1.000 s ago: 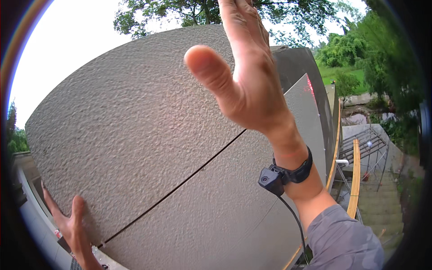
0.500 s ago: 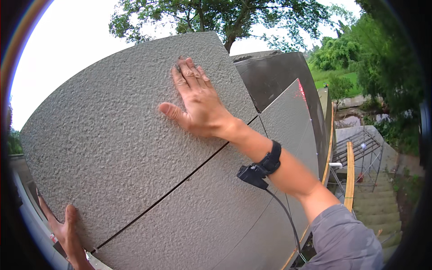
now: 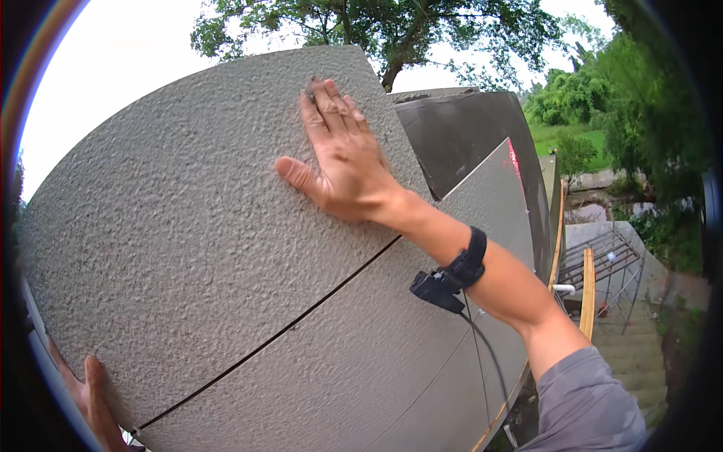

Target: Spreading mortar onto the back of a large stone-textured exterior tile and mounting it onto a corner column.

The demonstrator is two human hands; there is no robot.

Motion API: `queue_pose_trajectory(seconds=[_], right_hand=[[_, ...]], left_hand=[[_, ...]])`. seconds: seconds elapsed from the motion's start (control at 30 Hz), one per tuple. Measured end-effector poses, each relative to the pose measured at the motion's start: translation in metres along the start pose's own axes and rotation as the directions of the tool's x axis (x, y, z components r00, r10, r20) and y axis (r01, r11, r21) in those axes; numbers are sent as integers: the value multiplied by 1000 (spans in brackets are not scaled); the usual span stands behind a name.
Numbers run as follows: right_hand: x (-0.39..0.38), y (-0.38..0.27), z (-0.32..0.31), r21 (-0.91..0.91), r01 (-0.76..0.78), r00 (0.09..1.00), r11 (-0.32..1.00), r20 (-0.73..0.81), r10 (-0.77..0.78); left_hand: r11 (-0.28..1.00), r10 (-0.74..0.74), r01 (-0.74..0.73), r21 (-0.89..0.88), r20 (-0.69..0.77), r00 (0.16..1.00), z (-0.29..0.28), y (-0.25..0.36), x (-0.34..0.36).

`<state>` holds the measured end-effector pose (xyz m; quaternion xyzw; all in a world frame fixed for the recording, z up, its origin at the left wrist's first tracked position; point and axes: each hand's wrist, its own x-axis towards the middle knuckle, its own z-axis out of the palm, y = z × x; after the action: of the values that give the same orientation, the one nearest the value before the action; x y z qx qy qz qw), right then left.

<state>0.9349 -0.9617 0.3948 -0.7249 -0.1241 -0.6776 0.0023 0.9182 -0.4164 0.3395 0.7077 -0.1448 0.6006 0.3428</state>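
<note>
A large grey rough-faced stone slab (image 3: 188,196) stands upright before me, above a lower grey slab (image 3: 324,377) with a narrow dark gap between them. My right hand (image 3: 343,162) lies flat against the upper slab near its top right corner, fingers stretched up and thumb out to the side. At the lower left, my left hand (image 3: 94,403) grips the upper slab's left edge. Its thumb rests on the face, while its fingers are mostly hidden at the edge. A black strap with a small device (image 3: 459,271) and cable sits on my right forearm.
Another slab (image 3: 493,177) with a red-marked edge adjoins on the right, before a dark grey wall surface (image 3: 452,132). Beyond are a wooden plank (image 3: 587,294), a metal pipe frame (image 3: 614,260) and steps (image 3: 636,358) well below. A tree (image 3: 392,34) rises behind.
The view has shifted slightly, and the upper slab fills more of the left side. The gap along its lower edge looks a little narrower at the right end. Both hands stay on the slab.
</note>
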Motion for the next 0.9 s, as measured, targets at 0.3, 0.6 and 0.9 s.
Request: queue_pose_trajectory(seconds=[0.3, 0.6, 0.9], right_hand=[[-8, 2, 8, 25, 49, 988, 998, -150, -45], [-24, -13, -36, 49, 67, 976, 997, -210, -55], [-38, 12, 10, 67, 25, 982, 997, -191, -12]], left_hand=[[974, -15, 32, -222, 80, 997, 8, 25, -8], [971, -20, 53, -234, 142, 990, 2, 37, -14], [976, -29, 57, -212, 134, 991, -7, 54, -11]])
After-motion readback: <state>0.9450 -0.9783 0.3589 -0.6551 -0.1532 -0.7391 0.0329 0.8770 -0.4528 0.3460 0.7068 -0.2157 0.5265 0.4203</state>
